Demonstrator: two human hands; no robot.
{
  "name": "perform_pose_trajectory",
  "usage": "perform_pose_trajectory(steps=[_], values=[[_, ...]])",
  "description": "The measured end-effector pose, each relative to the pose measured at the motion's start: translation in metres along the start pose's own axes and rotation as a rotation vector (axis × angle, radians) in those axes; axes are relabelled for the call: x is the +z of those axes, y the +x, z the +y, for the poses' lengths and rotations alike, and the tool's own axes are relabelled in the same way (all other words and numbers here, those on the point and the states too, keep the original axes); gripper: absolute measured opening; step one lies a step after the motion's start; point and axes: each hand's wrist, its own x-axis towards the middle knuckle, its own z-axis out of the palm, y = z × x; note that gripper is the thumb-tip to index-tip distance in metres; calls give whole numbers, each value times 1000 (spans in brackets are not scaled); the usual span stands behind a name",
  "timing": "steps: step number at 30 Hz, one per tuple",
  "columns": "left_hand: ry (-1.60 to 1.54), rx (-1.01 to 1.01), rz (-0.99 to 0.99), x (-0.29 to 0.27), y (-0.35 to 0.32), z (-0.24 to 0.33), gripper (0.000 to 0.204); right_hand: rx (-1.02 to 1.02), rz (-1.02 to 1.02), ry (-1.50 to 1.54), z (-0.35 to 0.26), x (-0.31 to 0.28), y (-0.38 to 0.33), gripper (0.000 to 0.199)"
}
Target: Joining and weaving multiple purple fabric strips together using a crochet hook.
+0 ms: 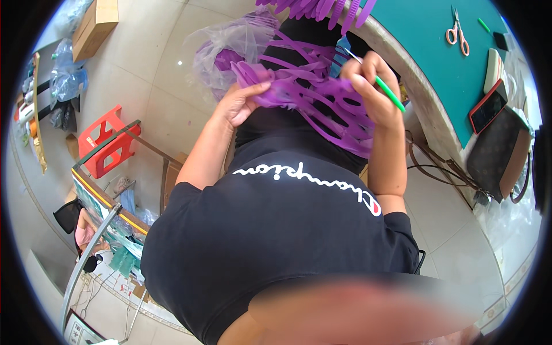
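Note:
A bunch of thin, flexible purple strips with long openings between them (345, 122) is spread across my lap. My left hand (238, 102) pinches the gathered left part of it between thumb and fingers. In my right hand (376, 86), a slim tool with a green handle (390, 94) is gripped like a pen; its thin pale tip points up and left, above the strips. The exact kind of tool is too small to make out. Beside my lap on the left is a clear plastic bag (207, 54) with more purple pieces in it.
More purple strips (345, 11) hang over the edge of the green-topped table (425, 34). Scissors (458, 37), a phone (489, 107) and a brown bag (497, 158) lie to the right. A red stool (106, 141) stands left; another person (86, 230) sits beyond.

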Motion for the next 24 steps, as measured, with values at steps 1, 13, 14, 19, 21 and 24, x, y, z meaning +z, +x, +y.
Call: perform_pose_trajectory(steps=[1, 13, 14, 19, 21, 24], values=[[77, 64, -76, 4, -4, -1, 41, -69, -25, -21, 4, 11, 10, 26], [-26, 133, -339, 37, -30, 3, 57, -140, 57, -400, 49, 47, -3, 26], [-26, 130, -340, 40, -31, 3, 57, -89, 103, -281, 52, 49, -8, 23], [243, 270, -235, 42, -27, -9, 50, -9, 176, -20, 58, 57, -17, 12], [228, 293, -209, 43, -27, -12, 48, -18, 184, -32, 58, 57, -21, 12], [201, 343, -168, 47, -27, -14, 44, -88, 192, -67, 59, 56, -24, 10]])
